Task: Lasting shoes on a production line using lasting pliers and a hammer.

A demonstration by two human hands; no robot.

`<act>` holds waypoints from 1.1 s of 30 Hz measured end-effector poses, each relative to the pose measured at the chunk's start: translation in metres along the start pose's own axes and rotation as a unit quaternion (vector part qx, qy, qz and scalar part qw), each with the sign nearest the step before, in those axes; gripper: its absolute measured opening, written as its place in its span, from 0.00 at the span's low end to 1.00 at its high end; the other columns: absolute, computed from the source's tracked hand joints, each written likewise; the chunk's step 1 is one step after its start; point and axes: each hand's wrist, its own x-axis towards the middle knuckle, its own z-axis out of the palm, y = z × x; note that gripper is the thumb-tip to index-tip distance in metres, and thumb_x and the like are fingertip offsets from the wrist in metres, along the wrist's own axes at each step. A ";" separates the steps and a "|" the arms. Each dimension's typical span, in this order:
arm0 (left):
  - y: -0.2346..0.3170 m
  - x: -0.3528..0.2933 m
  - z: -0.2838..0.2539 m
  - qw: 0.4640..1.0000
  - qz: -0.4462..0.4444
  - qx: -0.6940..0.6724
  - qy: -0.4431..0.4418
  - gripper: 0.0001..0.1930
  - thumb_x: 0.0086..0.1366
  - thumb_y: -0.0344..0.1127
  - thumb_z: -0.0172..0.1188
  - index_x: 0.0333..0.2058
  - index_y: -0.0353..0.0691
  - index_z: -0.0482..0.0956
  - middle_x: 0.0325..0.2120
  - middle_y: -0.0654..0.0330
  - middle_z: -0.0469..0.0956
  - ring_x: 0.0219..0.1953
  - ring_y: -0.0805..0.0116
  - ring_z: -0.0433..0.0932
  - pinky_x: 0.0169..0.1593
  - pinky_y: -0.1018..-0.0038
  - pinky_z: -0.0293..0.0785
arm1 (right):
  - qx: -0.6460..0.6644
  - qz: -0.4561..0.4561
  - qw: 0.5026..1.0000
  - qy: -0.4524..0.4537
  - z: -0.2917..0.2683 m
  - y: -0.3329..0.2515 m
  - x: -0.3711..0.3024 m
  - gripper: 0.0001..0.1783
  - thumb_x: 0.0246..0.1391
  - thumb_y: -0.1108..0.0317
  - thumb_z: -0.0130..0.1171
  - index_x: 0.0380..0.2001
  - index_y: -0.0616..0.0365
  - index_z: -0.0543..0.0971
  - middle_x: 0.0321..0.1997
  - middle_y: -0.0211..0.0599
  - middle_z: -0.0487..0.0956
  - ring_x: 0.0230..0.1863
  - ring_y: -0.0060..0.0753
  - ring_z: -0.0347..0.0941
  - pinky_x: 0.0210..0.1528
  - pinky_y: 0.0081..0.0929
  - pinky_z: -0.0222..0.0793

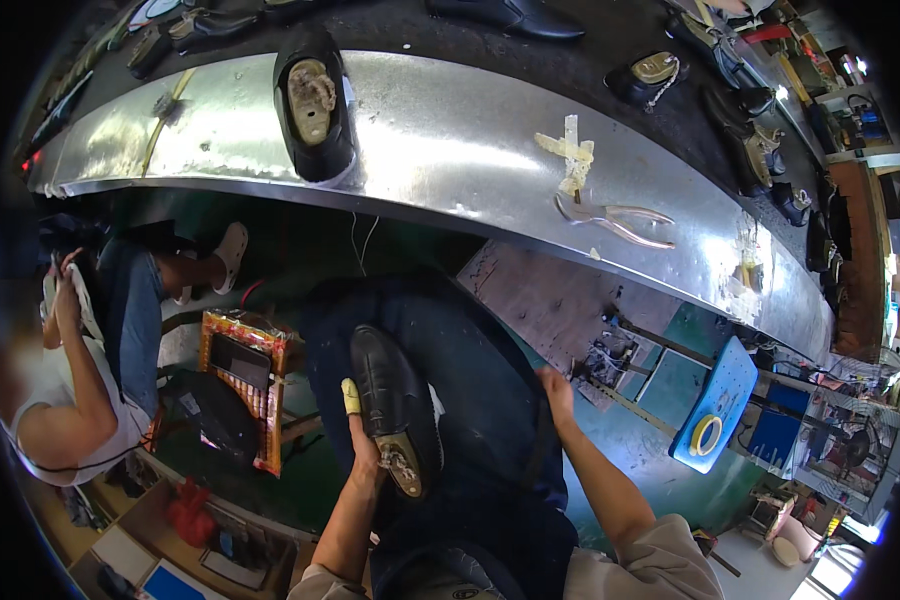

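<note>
A black shoe with a worn last showing at its heel end lies over my lap, toe pointing away from me. My left hand holds it from its left side near the heel; yellow tape wraps one digit. My right hand is at the right edge of my dark apron, apart from the shoe. Its fingers are mostly hidden, so whether it grips anything does not show. In front, another black shoe on a last stands on the metal ledge, and metal pincers lie farther right.
Behind the ledge, a dark conveyor belt carries several shoes. To the left are a seated person and a wooden stool with a phone. A blue stool bearing a tape roll stands at right.
</note>
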 end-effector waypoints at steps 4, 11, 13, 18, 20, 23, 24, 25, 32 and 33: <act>0.014 -0.019 0.036 0.993 -0.051 -0.090 -0.058 0.40 0.75 0.69 0.37 0.69 0.41 0.69 0.64 0.52 0.74 0.63 0.54 0.76 0.68 0.56 0.72 | -0.004 -0.184 0.980 0.079 -0.085 -0.180 -0.020 0.13 0.73 0.67 0.51 0.40 0.62 0.82 0.31 0.38 0.82 0.31 0.30 0.80 0.36 0.27 0.76; 0.024 -0.009 0.096 0.997 -0.001 -0.007 -0.076 0.42 0.75 0.73 0.34 0.59 0.38 0.76 0.46 0.54 0.85 0.41 0.63 0.86 0.46 0.65 0.86 | -0.294 -0.519 0.763 0.249 -0.167 -0.332 0.064 0.15 0.66 0.64 0.62 0.51 0.60 0.82 0.56 0.42 0.80 0.55 0.46 0.77 0.60 0.41 0.69; 0.024 -0.013 0.107 0.996 0.026 0.022 -0.087 0.40 0.77 0.69 0.33 0.58 0.37 0.77 0.44 0.55 0.85 0.41 0.65 0.86 0.47 0.67 0.85 | -0.392 -0.481 0.759 0.199 -0.178 -0.327 0.085 0.19 0.66 0.61 0.62 0.56 0.58 0.80 0.63 0.39 0.75 0.61 0.46 0.72 0.63 0.43 0.65; 0.022 -0.011 0.110 0.998 0.030 0.009 -0.047 0.37 0.79 0.65 0.30 0.55 0.38 0.78 0.42 0.57 0.85 0.40 0.67 0.85 0.48 0.68 0.83 | -0.368 -0.425 0.812 0.155 -0.171 -0.316 0.077 0.18 0.70 0.58 0.57 0.54 0.59 0.81 0.50 0.39 0.81 0.49 0.44 0.78 0.51 0.40 0.71; 0.018 -0.007 0.098 0.998 0.037 0.038 -0.026 0.38 0.79 0.67 0.31 0.55 0.38 0.78 0.43 0.57 0.85 0.40 0.67 0.85 0.48 0.68 0.83 | -0.282 -0.359 0.883 0.111 -0.157 -0.308 0.051 0.18 0.71 0.57 0.55 0.53 0.59 0.81 0.45 0.40 0.82 0.44 0.39 0.80 0.46 0.38 0.72; 0.028 -0.011 0.103 0.998 0.007 0.059 -0.010 0.40 0.77 0.69 0.32 0.56 0.38 0.78 0.43 0.58 0.85 0.41 0.67 0.85 0.48 0.69 0.83 | -0.015 -0.196 0.970 -0.146 -0.117 -0.299 -0.001 0.17 0.72 0.58 0.54 0.50 0.62 0.79 0.38 0.38 0.83 0.33 0.24 0.78 0.36 0.29 0.72; 0.033 -0.013 0.111 0.998 -0.025 0.049 -0.013 0.40 0.77 0.70 0.32 0.57 0.38 0.77 0.43 0.58 0.85 0.42 0.67 0.85 0.48 0.69 0.83 | -0.030 -0.162 0.953 -0.253 -0.108 -0.286 -0.006 0.17 0.72 0.58 0.53 0.50 0.63 0.79 0.38 0.36 0.83 0.33 0.21 0.78 0.35 0.26 0.71; 0.036 -0.013 0.116 0.999 -0.010 0.040 -0.018 0.40 0.77 0.70 0.31 0.57 0.39 0.77 0.45 0.58 0.84 0.44 0.68 0.84 0.49 0.69 0.82 | 0.006 -0.106 0.962 -0.253 -0.089 -0.278 -0.020 0.17 0.72 0.59 0.53 0.50 0.63 0.79 0.37 0.35 0.83 0.31 0.21 0.77 0.34 0.24 0.71; 0.050 0.010 0.106 0.878 0.413 0.230 -0.076 0.38 0.77 0.67 0.42 0.66 0.36 0.68 0.61 0.55 0.74 0.62 0.63 0.73 0.67 0.66 0.69 | 0.078 -0.058 0.968 -0.232 -0.031 -0.272 -0.049 0.17 0.71 0.59 0.56 0.51 0.64 0.78 0.35 0.32 0.81 0.30 0.19 0.74 0.33 0.20 0.69; 0.057 0.000 0.148 0.973 0.221 0.070 -0.023 0.27 0.81 0.53 0.44 0.66 0.39 0.71 0.55 0.57 0.78 0.60 0.64 0.74 0.66 0.69 0.66 | 0.115 -0.034 0.965 -0.234 -0.024 -0.269 -0.044 0.18 0.69 0.58 0.58 0.51 0.63 0.79 0.35 0.30 0.80 0.30 0.19 0.74 0.33 0.20 0.69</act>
